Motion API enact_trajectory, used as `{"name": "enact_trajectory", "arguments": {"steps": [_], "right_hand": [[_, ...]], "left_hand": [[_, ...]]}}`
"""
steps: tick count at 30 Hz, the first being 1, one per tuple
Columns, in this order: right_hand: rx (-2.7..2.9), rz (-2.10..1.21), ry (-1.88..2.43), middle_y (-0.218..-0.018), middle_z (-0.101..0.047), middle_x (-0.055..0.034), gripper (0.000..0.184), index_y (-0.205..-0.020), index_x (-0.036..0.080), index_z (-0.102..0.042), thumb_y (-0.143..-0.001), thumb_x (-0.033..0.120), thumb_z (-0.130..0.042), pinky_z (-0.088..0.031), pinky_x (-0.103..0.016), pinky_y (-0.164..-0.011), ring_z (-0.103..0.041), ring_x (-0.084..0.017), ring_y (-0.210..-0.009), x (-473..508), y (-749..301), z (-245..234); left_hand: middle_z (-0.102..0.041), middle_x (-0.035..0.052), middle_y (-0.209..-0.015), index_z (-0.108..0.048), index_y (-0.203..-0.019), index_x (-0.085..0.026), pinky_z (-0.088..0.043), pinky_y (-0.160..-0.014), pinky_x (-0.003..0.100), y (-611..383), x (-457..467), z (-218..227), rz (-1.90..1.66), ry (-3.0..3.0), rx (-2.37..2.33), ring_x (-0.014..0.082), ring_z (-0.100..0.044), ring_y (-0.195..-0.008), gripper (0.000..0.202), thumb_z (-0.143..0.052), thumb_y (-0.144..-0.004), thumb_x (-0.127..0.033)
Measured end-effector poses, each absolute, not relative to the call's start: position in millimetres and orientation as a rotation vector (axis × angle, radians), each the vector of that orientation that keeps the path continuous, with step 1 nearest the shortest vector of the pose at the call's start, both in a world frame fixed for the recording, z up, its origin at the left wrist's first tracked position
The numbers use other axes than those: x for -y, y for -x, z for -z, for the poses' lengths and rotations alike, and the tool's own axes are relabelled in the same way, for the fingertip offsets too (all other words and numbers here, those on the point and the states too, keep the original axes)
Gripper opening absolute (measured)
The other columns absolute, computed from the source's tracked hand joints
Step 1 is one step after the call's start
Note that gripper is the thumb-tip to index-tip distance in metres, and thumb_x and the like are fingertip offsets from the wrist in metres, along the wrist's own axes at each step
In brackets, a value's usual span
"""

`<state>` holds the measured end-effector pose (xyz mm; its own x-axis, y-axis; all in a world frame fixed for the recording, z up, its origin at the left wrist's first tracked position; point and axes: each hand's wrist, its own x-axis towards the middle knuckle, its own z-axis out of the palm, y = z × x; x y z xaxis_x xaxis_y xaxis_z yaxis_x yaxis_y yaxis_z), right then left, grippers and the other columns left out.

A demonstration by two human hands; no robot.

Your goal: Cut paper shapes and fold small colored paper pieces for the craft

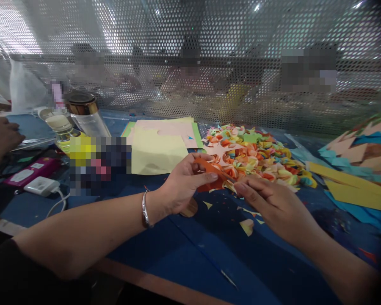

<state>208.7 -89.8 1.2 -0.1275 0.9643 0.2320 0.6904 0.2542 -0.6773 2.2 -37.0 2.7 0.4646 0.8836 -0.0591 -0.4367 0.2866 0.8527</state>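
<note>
A piece of orange paper (209, 181) is held in the air over the table, bent between my two hands. My left hand (190, 178), with a silver bangle at the wrist, pinches it between thumb and fingers. At its right end the thumb and fingers of my right hand (263, 197) are closed on the paper's narrow tip; the exact grip is blurred. Just behind lies a heap of folded paper pieces (257, 154) in orange, yellow, green and pink. Below my left hand a round wooden piece (189, 208) is partly hidden.
Pale yellow sheets (158, 154) lie behind my left hand. A thin blue brush-like stick (206, 254) and paper scraps (247, 227) are on the blue table. Bottles (89, 116) and a white charger (42, 186) stand left, near another person's hand (4, 133). Yellow strips (362, 190) lie right.
</note>
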Motion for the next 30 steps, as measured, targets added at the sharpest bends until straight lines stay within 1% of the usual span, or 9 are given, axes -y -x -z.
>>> {"name": "enact_trajectory", "arguments": {"steps": [5, 14, 19, 26, 30], "right_hand": [[1.899, -0.532, 1.511, -0.066, -0.059, -0.003, 0.062, -0.069, 0.024, -0.056, -0.098, 0.077, -0.043, -0.038, -0.032, -0.052, -0.051, -0.017, -0.058, 89.6, -209.5, -0.1], [1.913, -0.547, 1.534, -0.063, -0.052, -0.0017, 0.063, -0.067, 0.024, -0.053, -0.098, 0.078, -0.042, -0.037, -0.033, -0.053, -0.049, -0.018, -0.058, 89.5, -210.7, 0.6], [1.917, -0.536, 1.505, -0.063, -0.054, -0.0021, 0.063, -0.068, 0.024, -0.055, -0.098, 0.078, -0.042, -0.038, -0.032, -0.053, -0.049, -0.017, -0.058, 89.0, -209.7, 0.1], [1.923, -0.54, 1.542, -0.062, -0.052, -0.002, 0.064, -0.068, 0.025, -0.055, -0.097, 0.08, -0.041, -0.037, -0.034, -0.054, -0.049, -0.018, -0.058, 89.4, -210.3, -0.5], [1.928, -0.547, 1.557, -0.062, -0.053, -0.0023, 0.064, -0.067, 0.025, -0.054, -0.097, 0.08, -0.04, -0.038, -0.035, -0.055, -0.05, -0.018, -0.058, 90.1, -210.8, -0.8]], "left_hand": [[-0.072, -0.0001, -0.091, -0.058, -0.107, -0.02, -0.06, -0.082, 0.028, -2.5, 36.7, -2.0, -0.967, -0.897, -0.603, 0.0139, -0.072, -0.083, 0.044, -0.085, -0.072, -0.014], [-0.072, 0.0007, -0.091, -0.059, -0.107, -0.02, -0.06, -0.088, 0.033, -2.6, 37.2, 1.3, -0.97, -0.882, -0.594, 0.0162, -0.073, -0.087, 0.044, -0.085, -0.072, -0.013], [-0.072, 0.0006, -0.088, -0.06, -0.105, -0.02, -0.058, -0.084, 0.03, -2.6, 37.0, 2.6, -0.973, -0.888, -0.608, 0.015, -0.072, -0.083, 0.044, -0.087, -0.071, -0.013], [-0.073, -0.0004, -0.086, -0.06, -0.107, -0.02, -0.057, -0.078, 0.029, -3.0, 35.4, 6.4, -0.977, -0.911, -0.586, 0.0132, -0.071, -0.077, 0.044, -0.087, -0.072, -0.015], [-0.073, 0.0002, -0.086, -0.06, -0.107, -0.02, -0.057, -0.077, 0.029, -2.7, 35.4, 7.8, -0.971, -0.924, -0.586, 0.0132, -0.071, -0.076, 0.045, -0.088, -0.072, -0.016]]}}
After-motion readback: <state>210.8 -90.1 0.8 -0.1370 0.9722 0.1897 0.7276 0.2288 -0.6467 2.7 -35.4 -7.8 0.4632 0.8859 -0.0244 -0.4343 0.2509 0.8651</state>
